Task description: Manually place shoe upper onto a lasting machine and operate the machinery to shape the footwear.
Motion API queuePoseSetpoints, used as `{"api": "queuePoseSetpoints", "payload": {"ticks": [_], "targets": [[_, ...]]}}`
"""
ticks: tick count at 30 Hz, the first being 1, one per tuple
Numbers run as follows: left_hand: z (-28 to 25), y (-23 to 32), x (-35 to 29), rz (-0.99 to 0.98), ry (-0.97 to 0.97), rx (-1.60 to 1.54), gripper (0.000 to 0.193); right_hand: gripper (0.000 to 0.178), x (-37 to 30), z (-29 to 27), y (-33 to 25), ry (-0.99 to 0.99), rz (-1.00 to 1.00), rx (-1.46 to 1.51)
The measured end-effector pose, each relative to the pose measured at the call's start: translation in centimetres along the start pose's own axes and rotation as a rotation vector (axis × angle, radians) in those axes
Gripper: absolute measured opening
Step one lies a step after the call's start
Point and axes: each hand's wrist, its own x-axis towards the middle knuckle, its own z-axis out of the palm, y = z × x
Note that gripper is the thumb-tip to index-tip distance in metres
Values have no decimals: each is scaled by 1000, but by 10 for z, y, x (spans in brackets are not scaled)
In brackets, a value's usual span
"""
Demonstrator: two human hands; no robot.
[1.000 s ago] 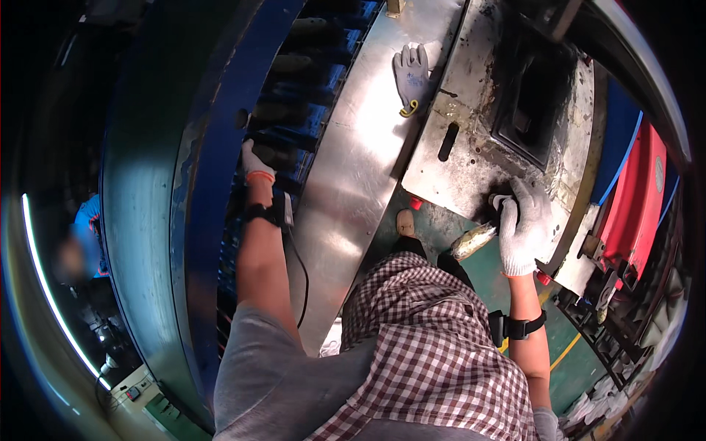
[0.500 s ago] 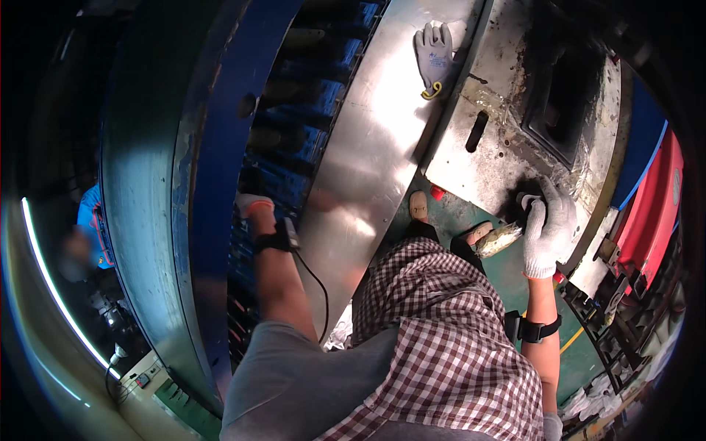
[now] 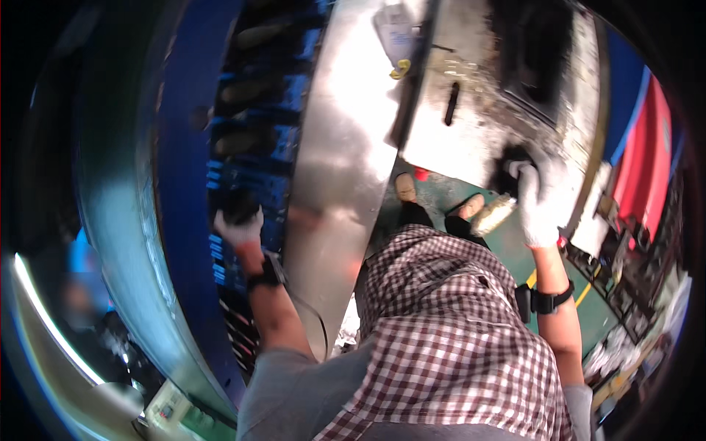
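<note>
My left hand [image 3: 240,226], in a white glove, reaches into the dark channel on the left. Its fingers curl round a dark rounded object [image 3: 240,206], blurred and of a kind I cannot make out. My right hand [image 3: 543,195], also in a white glove, is at the near edge of the stained metal plate [image 3: 441,151]. Its thumb and fingers close on a black object [image 3: 507,167], mostly lost in shadow. Just below, a pale, elongated thing [image 3: 494,214] sticks out toward my feet.
Several elongated pale pieces [image 3: 246,142] lie among blue parts in the channel. A bare metal ledge [image 3: 334,147] runs alongside, with a loose grey glove [image 3: 396,35] on it. Red panel [image 3: 643,162] and cluttered rack [image 3: 625,287] stand right. A blurred person [image 3: 79,272] is far left.
The whole view has shifted and blurred. My left hand now shows more fully, with the dark object at its fingers. My right hand stays at the plate's edge.
</note>
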Motion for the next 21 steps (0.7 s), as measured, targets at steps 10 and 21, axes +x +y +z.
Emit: {"api": "queuePoseSetpoints", "payload": {"ticks": [10, 21], "targets": [[93, -118, -189, -257, -851, 294, 103, 54, 17, -16, -49, -388, -38, 726], [310, -175, -281, 530, -1333, 542, 77, 84, 74, -2, 1, 159, 575, 1436]]}}
